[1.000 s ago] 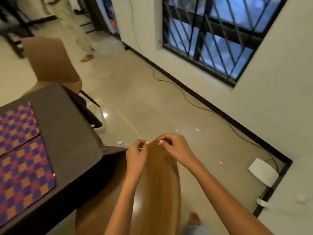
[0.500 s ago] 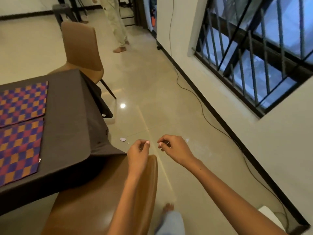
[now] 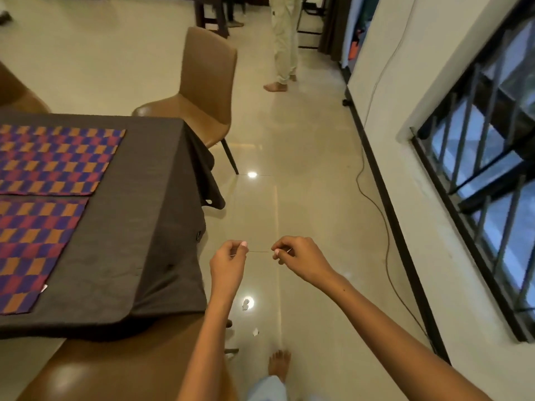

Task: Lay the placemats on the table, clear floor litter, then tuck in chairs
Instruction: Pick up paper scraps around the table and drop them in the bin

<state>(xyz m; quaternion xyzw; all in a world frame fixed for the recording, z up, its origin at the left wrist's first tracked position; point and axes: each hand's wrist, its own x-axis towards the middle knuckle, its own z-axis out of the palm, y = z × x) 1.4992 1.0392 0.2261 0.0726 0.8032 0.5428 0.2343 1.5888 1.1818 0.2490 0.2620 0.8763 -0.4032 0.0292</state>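
Both hands, left (image 3: 228,260) & right (image 3: 301,257), pinch thin thread (image 3: 259,251) taut btwn fingers.

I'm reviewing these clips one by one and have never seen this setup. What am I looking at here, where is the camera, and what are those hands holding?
No machine here: a person wears a camera on the head, so the one picture looks forward and down at their own bare arms. The left hand and right hand each pinch one end of a thin thread stretched between them. To the left stands a table under a dark cloth, with two checked placemats laid side by side. Brown chairs stand around it. Small white paper scraps lie on the shiny floor near the person's bare foot.
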